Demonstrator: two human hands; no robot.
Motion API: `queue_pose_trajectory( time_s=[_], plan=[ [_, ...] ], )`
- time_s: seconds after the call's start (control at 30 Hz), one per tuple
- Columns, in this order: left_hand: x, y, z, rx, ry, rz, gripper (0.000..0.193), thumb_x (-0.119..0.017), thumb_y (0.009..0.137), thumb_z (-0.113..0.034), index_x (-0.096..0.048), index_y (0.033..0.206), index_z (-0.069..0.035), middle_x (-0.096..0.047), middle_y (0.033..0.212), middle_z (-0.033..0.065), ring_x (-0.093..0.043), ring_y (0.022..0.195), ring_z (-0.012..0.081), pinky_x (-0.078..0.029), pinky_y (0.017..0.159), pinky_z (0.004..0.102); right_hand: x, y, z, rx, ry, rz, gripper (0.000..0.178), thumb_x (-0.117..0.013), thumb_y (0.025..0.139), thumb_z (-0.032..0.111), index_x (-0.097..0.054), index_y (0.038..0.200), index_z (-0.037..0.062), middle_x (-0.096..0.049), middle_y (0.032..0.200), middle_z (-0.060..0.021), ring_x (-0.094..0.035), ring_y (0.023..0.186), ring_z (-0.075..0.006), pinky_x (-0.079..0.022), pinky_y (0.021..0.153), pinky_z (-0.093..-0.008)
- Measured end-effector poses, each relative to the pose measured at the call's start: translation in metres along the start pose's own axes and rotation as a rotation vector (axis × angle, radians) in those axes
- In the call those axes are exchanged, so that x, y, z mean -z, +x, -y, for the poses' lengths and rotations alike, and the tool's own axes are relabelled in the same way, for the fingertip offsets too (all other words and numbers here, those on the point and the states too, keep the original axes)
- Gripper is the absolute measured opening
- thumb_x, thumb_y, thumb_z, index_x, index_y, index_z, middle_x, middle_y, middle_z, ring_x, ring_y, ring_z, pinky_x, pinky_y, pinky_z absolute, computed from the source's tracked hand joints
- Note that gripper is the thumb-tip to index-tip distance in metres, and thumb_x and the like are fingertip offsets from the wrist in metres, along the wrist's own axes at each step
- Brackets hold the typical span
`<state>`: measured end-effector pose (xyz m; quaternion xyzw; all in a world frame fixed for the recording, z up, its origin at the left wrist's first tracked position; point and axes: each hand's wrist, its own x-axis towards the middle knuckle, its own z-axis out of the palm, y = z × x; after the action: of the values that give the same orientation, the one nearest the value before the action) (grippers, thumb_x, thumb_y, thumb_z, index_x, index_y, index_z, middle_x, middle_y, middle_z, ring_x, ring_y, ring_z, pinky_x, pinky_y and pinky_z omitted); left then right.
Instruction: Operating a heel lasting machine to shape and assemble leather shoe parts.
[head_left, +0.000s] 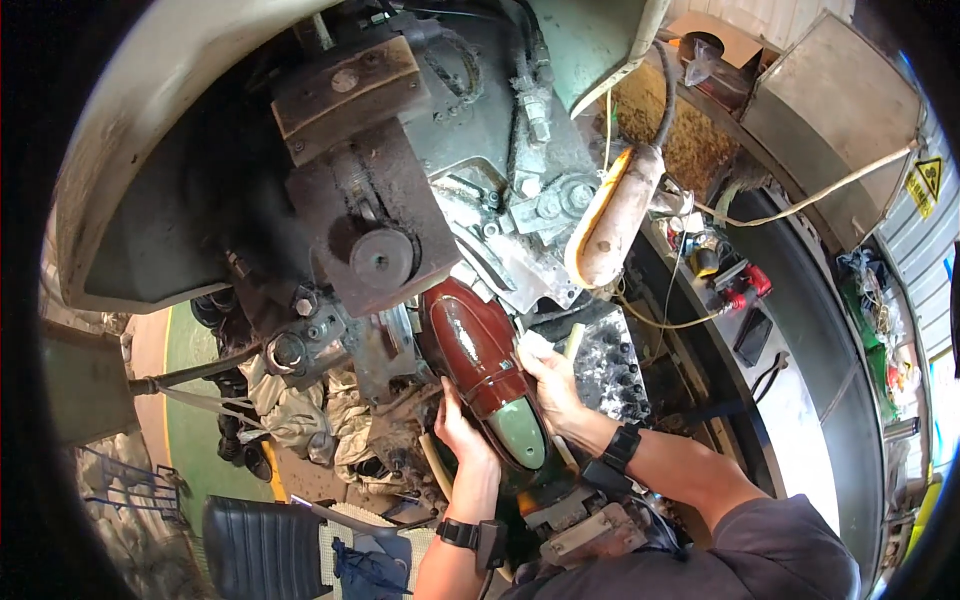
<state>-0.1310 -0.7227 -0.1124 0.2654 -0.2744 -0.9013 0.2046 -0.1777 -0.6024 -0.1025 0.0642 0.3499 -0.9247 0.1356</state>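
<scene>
Maroon leather shoe upper [478,350], glossy, mounted on a green last [522,436], is lying sole-side away between both hands, its toe pointing up into the grimy steel machine [400,200].

Left hand [458,425]: is pressing against the left flank of the shoe near the heel, fingers curled and wrapped onto the leather; a black wrist strap [458,533] is sitting on the forearm below it.

Right hand [550,385]: is gripping the right flank of the shoe, fingers closed along its edge, thumb resting on top; a black watch [622,446] is showing at the wrist.

Just right of the right hand: a dark perforated block [615,365].

Above the right hand: a worn, tan padded lever handle [615,215], tilted.

Left of the left hand: crumpled pale rags [300,405].

Below the left hand: a black seat cushion [262,545].

Well right of the right hand: a red clamp-like tool [745,285] is lying on the long grey tabletop [800,430].
</scene>
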Motion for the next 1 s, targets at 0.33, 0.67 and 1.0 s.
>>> queue_pose_trajectory(
  time_s=[0.33, 0.67, 1.0],
  plan=[
    [-0.006, 0.006, -0.005, 0.160, -0.022, 0.002, 0.042, -0.051, 0.109, -0.039, -0.065, 0.129, -0.005, -0.072, 0.120, 0.0120, -0.071, 0.102, 0.0301, -0.058, 0.092, 0.0442, -0.011, -0.003, 0.007, 0.001, 0.037, -0.015, 0.021, -0.067, 0.102, 0.014, -0.071, 0.116, -0.0016, -0.075, 0.107, -0.0058, -0.070, 0.089, -0.0129, -0.058, 0.079, -0.0286],
    [-0.013, -0.003, -0.012, 0.195, -0.066, 0.110, 0.048, -0.053, 0.108, -0.046, -0.064, 0.131, -0.006, -0.071, 0.123, 0.0114, -0.071, 0.104, 0.0273, -0.059, 0.091, 0.0436, -0.018, -0.009, 0.012, -0.002, 0.019, -0.032, 0.027, -0.067, 0.103, 0.018, -0.070, 0.119, -0.0034, -0.074, 0.110, -0.0079, -0.070, 0.092, -0.0138, -0.058, 0.081, -0.0285],
    [-0.024, -0.019, -0.026, 0.256, -0.028, 0.202, 0.048, -0.050, 0.108, -0.047, -0.063, 0.133, -0.008, -0.071, 0.125, 0.0092, -0.068, 0.108, 0.0265, -0.056, 0.096, 0.0431, -0.009, -0.007, 0.019, -0.135, -0.023, 0.024, 0.037, -0.064, 0.104, 0.016, -0.060, 0.135, -0.0039, -0.069, 0.128, -0.0123, -0.069, 0.110, -0.0196, -0.058, 0.096, -0.0341]
  ],
)
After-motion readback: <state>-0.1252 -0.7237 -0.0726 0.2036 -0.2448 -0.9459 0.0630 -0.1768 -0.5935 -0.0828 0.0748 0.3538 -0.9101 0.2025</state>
